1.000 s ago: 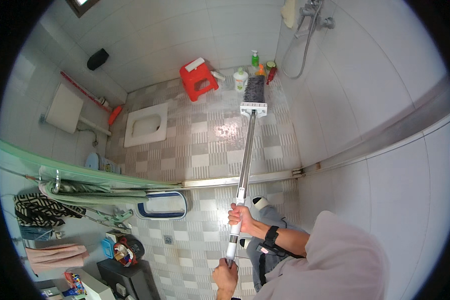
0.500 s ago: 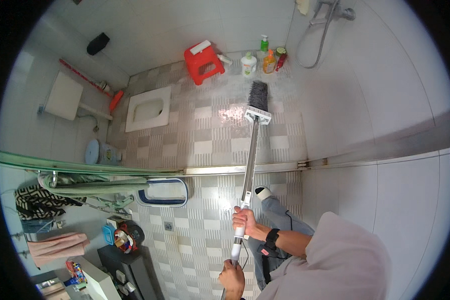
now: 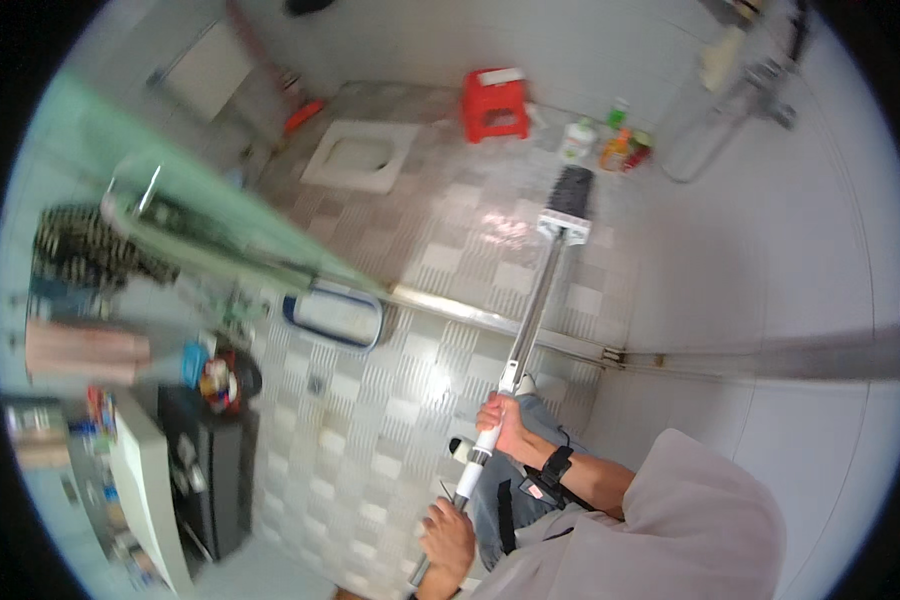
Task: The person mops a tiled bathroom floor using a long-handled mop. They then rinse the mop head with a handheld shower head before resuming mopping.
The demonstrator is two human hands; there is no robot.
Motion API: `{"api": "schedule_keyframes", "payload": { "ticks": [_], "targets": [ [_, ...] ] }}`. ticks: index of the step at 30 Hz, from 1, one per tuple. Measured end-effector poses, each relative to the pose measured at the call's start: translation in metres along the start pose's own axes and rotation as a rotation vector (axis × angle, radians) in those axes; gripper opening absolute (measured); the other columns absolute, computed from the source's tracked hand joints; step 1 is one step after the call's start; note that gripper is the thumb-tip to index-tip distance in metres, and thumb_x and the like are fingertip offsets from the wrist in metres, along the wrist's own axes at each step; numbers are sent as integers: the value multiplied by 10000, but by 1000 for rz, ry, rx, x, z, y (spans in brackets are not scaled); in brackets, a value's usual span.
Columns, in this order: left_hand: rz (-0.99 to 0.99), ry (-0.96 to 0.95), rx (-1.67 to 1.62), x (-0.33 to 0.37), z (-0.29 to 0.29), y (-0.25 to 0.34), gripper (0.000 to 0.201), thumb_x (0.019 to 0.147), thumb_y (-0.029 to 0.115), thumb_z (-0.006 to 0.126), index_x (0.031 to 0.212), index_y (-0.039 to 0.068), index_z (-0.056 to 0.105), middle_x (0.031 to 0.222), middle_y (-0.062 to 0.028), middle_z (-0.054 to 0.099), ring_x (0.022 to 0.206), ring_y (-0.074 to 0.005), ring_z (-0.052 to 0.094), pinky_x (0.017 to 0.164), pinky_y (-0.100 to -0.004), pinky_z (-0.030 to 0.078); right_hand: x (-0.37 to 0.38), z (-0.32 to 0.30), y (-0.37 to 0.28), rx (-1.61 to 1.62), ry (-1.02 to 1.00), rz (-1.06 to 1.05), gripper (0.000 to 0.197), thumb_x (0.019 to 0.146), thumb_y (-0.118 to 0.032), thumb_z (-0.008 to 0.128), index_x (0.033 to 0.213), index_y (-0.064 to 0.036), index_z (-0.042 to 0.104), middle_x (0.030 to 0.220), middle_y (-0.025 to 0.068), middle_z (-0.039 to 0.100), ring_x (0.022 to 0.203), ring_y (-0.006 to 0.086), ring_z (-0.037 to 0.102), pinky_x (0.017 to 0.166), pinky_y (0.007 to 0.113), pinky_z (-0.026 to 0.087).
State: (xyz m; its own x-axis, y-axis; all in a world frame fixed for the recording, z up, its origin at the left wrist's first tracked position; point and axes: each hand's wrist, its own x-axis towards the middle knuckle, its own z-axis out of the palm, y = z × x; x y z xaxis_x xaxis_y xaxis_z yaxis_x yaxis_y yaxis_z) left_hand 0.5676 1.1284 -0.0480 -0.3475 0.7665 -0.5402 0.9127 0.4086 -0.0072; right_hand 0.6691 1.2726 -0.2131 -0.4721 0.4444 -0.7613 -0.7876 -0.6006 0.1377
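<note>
Both my hands are closed around the pole of a mop point(image 3: 540, 300), which slants from the lower middle up to the shower floor. My right hand point(image 3: 502, 420), with a black band on its wrist, wraps the white section of the pole. Lower down, my left hand point(image 3: 446, 538) grips the metal part near the bottom edge. The dark grey fuzzy mop head point(image 3: 572, 190) with its white frame rests on the checkered tiles, just in front of several bottles. A white bottle point(image 3: 577, 138) and an orange bottle point(image 3: 616, 150) stand closest to it.
A red stool point(image 3: 495, 108) stands by the far wall, left of the bottles. A squat toilet point(image 3: 360, 155) is set in the floor. The raised door sill point(image 3: 455, 308) crosses under the pole. A blue-rimmed basin point(image 3: 336, 316) sits beside the green glass door point(image 3: 200, 190).
My view has turned, so the room appears tilted and shifted right. The mop head still sits near the bottles, and both hands keep their hold. A foot now shows left of the pole.
</note>
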Motion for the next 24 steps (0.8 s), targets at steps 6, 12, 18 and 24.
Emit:
{"api": "schedule_keyframes", "payload": {
  "ticks": [6, 12, 18, 24],
  "targets": [
    [60, -73, -63, -9, -51, -56, 270, 774, 217, 603, 888, 33, 443, 730, -133, 600, 623, -333, 621, 536, -432, 496, -12, 60, 38, -304, 386, -37, 129, 711, -11, 515, 657, -63, 410, 577, 44, 379, 466, 176, 392, 460, 345, 379],
    [138, 106, -67, -51, -65, -97, 238, 774, 203, 603, 828, 16, 465, 660, -126, 581, 567, -299, 609, 460, -393, 471, -54, 78, 70, -349, 335, 134, 89, 788, -79, 506, 739, -48, 438, 688, 77, 466, 642, 227, 474, 706, 393, 467],
    [146, 544, 385, -122, -73, -164, 212, 716, 196, 609, 677, 54, 456, 530, -42, 510, 487, -144, 550, 398, -275, 409, -128, 73, 126, -1021, -219, 104, 237, 880, -85, 526, 1067, 29, 435, 1080, 132, 505, 1079, 268, 494, 1000, 434, 386],
    [37, 404, 405, -197, -100, -261, 186, 689, 211, 607, 707, 51, 513, 506, -5, 487, 478, -127, 534, 414, -246, 392, -145, 94, 236, -530, 203, 655, 477, 909, -119, 519, 1294, 46, 291, 1288, 158, 422, 1201, 313, 429, 1039, 428, 340]
  ]
}}
